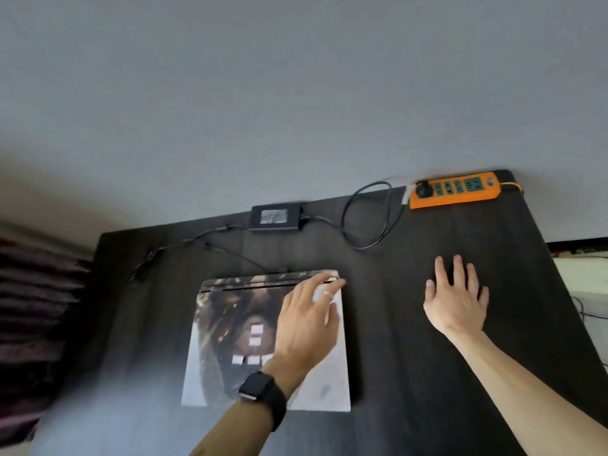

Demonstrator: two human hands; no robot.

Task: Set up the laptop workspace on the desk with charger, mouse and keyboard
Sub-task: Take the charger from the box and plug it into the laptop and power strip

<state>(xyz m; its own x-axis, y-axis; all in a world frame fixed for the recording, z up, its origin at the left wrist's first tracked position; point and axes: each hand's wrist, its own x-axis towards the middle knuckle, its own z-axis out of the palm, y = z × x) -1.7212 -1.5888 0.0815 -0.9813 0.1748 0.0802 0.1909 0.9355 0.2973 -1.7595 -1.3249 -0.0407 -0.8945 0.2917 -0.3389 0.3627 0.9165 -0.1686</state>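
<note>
A closed laptop [230,337] with a picture skin on its lid lies on the dark desk [411,357], hinge side away from me. My left hand [306,320], with a black watch on the wrist, lies over the lid's right part, fingers straight and reaching its far right corner. My right hand [455,297] hovers or rests flat on the bare desk to the right, fingers spread. The black charger brick [276,217] sits at the desk's back edge. Its cable [368,222] loops to an orange power strip [455,190]. A thinner lead [230,255] runs to the laptop's back edge.
A grey wall stands right behind the desk. A dark ribbed fabric surface [36,307] lies left of the desk. White items and thin cables [589,311] sit past the desk's right edge. No mouse or keyboard is in view.
</note>
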